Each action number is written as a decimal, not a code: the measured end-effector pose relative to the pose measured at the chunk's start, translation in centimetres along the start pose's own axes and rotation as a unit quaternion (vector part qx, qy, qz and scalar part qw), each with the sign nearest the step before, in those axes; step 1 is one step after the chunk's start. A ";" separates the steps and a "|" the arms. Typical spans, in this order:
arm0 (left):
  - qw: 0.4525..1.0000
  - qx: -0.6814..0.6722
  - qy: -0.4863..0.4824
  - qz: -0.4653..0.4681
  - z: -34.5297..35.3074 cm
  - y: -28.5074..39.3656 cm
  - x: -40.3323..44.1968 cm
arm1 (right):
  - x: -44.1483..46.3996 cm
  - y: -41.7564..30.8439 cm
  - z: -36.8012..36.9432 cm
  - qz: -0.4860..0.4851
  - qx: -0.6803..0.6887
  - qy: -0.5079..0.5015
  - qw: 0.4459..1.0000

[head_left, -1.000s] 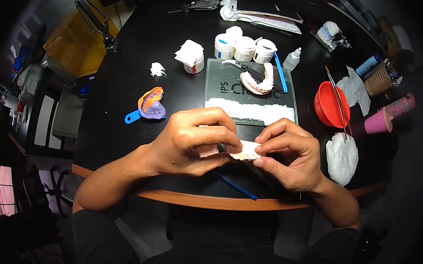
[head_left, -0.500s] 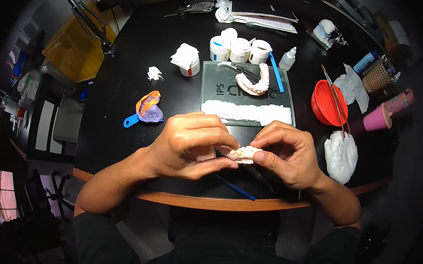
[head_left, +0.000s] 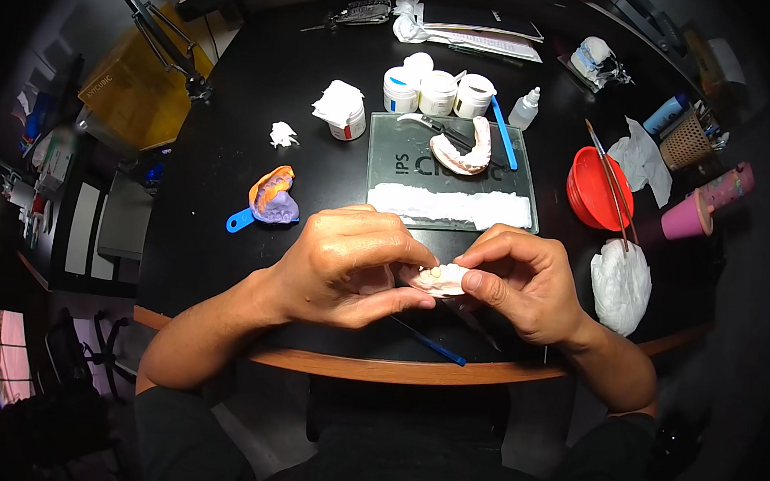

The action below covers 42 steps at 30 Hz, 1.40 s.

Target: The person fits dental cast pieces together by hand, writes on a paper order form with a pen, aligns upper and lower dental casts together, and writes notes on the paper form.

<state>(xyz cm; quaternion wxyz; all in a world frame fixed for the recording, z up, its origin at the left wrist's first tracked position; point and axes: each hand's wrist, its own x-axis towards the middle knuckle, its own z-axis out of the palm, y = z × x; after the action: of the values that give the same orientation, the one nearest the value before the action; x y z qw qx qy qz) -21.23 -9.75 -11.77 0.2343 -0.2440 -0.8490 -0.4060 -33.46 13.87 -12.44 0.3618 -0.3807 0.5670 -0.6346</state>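
Observation:
A pale pink-white dental cast is held between both hands above the table's front part. My left hand is closed on its left side, with the thumb below and fingers curled over it. The thumb and index finger of my right hand pinch its right end. One yellowish tooth shows on the cast near my left fingertips. Behind my hands lies a glass slab bearing a folded white tissue and a second, horseshoe-shaped cast. A blue-handled tool lies beneath the held cast.
White jars and a dropper bottle stand behind the slab. At right are a red bowl with brushes, a wadded tissue and a pink cup. An orange-purple impression tray lies left.
The held cast has tilted, so its tooth row now faces more upward. My right thumb has moved up onto its side. Both hands keep their hold.

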 end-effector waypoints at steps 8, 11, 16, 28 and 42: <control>1.000 0.001 -0.004 -0.001 0.1 0.0 -0.1 | 0.0 0.0 0.0 0.005 -0.013 0.000 1.000; 1.000 0.008 -0.006 0.001 -0.1 0.1 0.0 | 0.0 0.1 0.1 0.002 0.004 0.000 1.000; 1.000 0.009 -0.005 0.009 -0.1 0.0 0.0 | -0.1 -0.2 0.2 0.006 -0.003 0.000 1.000; 1.000 -0.005 0.002 -0.004 0.0 0.2 0.0 | -0.1 -0.1 0.0 -0.002 -0.021 -0.004 1.000; 1.000 0.006 -0.021 -0.005 -0.2 0.3 0.0 | 0.1 -0.1 -0.1 -0.014 -0.049 -0.006 0.999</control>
<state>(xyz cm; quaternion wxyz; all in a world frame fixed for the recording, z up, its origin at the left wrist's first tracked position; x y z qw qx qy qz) -21.06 -9.75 -11.48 0.2163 -0.2470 -0.8571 -0.3970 -33.54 13.86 -12.35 0.3371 -0.4094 0.5896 -0.6092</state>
